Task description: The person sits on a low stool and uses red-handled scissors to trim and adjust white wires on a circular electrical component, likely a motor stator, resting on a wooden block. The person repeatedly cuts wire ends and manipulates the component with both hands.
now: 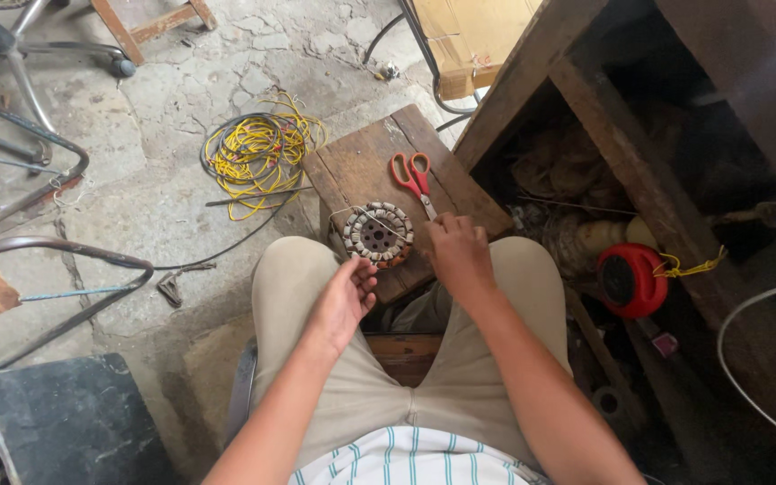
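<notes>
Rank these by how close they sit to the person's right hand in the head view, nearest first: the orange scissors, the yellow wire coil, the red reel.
1. Orange scissors: just above the right hand, on the wooden stool.
2. Red reel: off to its right, under the bench.
3. Yellow wire coil: far upper left, on the floor.

- A wound stator [377,233] lies on the low wooden stool [352,166] before my knees.
- Scissors [413,177] lie just behind it.
- A wire coil [258,153] lies on the floor, left of the stool.
- A reel [630,279] sits to my right.
</notes>
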